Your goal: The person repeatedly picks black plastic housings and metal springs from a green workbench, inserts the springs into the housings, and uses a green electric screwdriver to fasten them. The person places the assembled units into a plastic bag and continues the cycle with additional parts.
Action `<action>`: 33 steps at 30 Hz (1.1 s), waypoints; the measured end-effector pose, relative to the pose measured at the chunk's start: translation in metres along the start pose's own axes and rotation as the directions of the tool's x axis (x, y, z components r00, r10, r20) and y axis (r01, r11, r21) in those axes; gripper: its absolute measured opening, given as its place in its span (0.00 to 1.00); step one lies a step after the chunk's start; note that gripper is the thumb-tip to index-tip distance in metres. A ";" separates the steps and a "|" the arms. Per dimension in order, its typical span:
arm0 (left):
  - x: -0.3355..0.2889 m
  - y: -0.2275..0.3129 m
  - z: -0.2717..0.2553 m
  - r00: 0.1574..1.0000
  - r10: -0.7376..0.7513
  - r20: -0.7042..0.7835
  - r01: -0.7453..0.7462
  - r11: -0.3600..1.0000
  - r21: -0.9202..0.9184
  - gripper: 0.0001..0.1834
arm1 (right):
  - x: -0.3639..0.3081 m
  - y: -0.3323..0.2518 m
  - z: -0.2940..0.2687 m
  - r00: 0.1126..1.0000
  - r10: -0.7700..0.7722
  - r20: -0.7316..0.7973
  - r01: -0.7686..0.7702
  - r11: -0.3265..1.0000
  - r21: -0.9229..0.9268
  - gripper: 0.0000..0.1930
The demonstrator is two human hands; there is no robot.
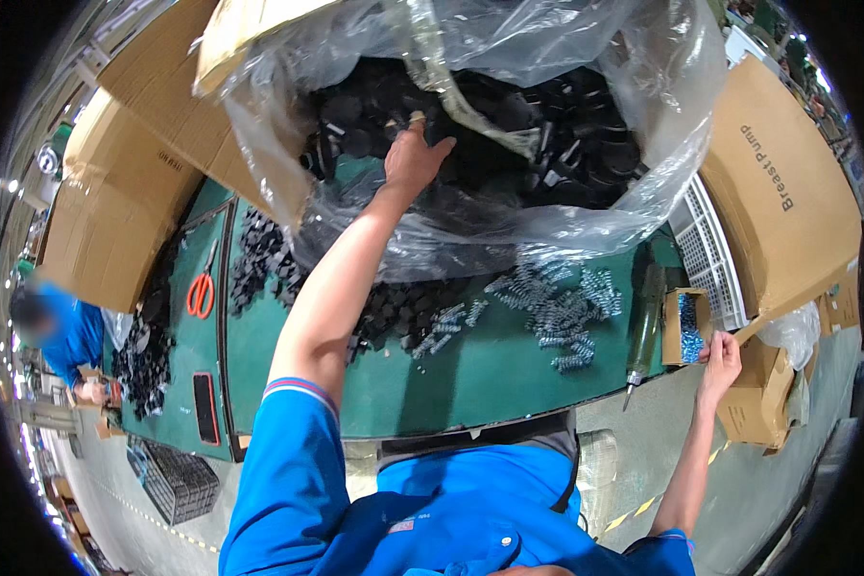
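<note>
My left hand [415, 158] reaches into a big box lined with a clear plastic bag [470, 235]. Its thumb and fingers are apart, just over a heap of black plastic parts [586, 134], and pale coverings show on some fingertips. At the right end of the green table, my right hand [722, 365] is closed in a pinch at the edge of a small cardboard box [672, 331] of small blue metal pieces, perhaps screws [689, 331]. Whatever lies between those fingertips is too small to make out.
Small metal springs [566, 307] and black blocks [394, 312] lie on the green table [470, 389]. A power screwdriver [646, 322] stands right of them. Orange-handled scissors [201, 293] and a phone [205, 408] lie left. Another person [62, 331] works at far left.
</note>
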State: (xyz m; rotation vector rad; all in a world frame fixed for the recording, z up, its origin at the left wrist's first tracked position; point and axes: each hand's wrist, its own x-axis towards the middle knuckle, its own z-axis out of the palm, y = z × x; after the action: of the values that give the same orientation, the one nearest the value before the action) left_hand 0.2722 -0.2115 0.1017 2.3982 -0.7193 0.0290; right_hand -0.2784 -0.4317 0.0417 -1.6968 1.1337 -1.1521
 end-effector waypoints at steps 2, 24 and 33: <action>0.032 -0.018 0.031 1.000 0.029 0.006 -0.029 0.997 0.077 0.39 | -0.021 -0.022 -0.004 0.992 0.126 0.012 -0.127 0.976 0.177 0.04; -0.323 0.028 -0.078 0.925 0.275 0.263 -0.271 0.961 -0.052 0.34 | -0.188 -0.026 0.025 0.809 0.534 0.247 -0.581 0.658 0.479 0.06; -0.354 0.049 -0.044 0.903 -0.193 0.384 0.375 0.791 -0.484 0.30 | -0.196 -0.023 0.040 0.815 0.527 0.240 -0.561 0.611 0.559 0.07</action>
State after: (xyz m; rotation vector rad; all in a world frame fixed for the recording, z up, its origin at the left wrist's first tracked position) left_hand -0.0475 -0.0450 0.0969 1.9309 -0.4076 -0.6267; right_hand -0.2724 -0.2349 0.0008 -0.7781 0.9920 -0.9184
